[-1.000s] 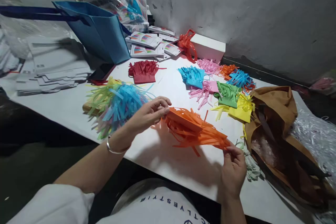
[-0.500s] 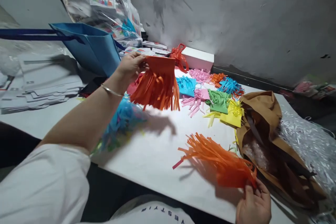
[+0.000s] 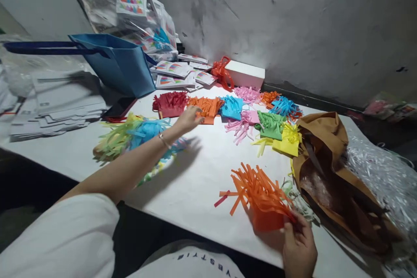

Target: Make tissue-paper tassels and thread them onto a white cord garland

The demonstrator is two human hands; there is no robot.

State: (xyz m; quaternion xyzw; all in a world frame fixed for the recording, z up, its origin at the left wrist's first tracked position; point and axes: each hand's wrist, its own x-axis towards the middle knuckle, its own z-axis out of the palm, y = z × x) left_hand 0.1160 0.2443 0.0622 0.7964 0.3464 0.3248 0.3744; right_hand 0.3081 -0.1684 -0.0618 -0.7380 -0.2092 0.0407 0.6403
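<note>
Since the earlier frame, our left hand (image 3: 192, 119) has lowered the orange fringed piece (image 3: 210, 107) onto the white table (image 3: 202, 182), between the crimson fringed piece (image 3: 171, 103) and the blue fringed piece (image 3: 232, 107), in the row toward the far edge. We see its fingers loosely parted over the piece, partly covering it, the grip released; whether the fingertips still touch it we cannot tell. Near the table's near edge, right of its middle, our right hand (image 3: 299, 241) grasps the orange bundle (image 3: 265, 202) by its right end, pinched between thumb and fingers; our fingers hide that end, and we cannot count the layers. A red strip (image 3: 222, 199) sticks out at its left. Pale green strands (image 3: 301, 202) lie just beyond, partly hidden by the bundle and our hand. Toward the right edge, the brown bag (image 3: 327, 128) lies beside the yellow fringed piece (image 3: 287, 141), its inside too dark to make out. On the left, our forearm covers part of the multicoloured pile (image 3: 146, 130). The lettering on our white shirt (image 3: 195, 267) is cut off by the lower frame edge.
</note>
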